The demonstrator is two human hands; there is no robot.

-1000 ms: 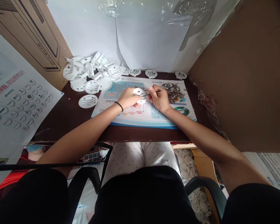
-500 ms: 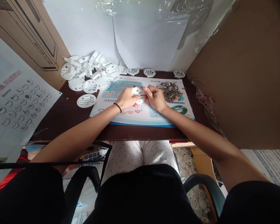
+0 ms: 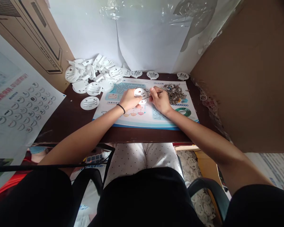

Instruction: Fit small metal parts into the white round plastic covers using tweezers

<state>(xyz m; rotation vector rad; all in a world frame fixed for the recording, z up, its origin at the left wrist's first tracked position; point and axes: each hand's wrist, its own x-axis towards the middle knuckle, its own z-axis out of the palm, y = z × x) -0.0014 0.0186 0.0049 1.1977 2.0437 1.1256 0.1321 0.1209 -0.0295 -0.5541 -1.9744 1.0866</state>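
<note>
My left hand (image 3: 130, 99) is shut on a round white plastic part (image 3: 139, 93), which it holds just above a printed paper mat (image 3: 142, 121). My right hand (image 3: 160, 100) pinches a slim pair of metal tweezers (image 3: 154, 94), and their tips reach the white part. Beside that hand lies a heap of small metal pieces (image 3: 174, 93) on the mat. The exact tweezer tip is hidden among my fingers and the part.
A heap of white plastic parts (image 3: 92, 74) sits on the dark wooden table (image 3: 66, 118) left of the mat. Several more lie along the back. A printed poster and cardboard flank the table. Below, a box holds more white parts (image 3: 192, 164).
The view has shifted slightly. My hands stay close together over the mat, and the white part has turned a little in my left hand, with the tweezers still at it.
</note>
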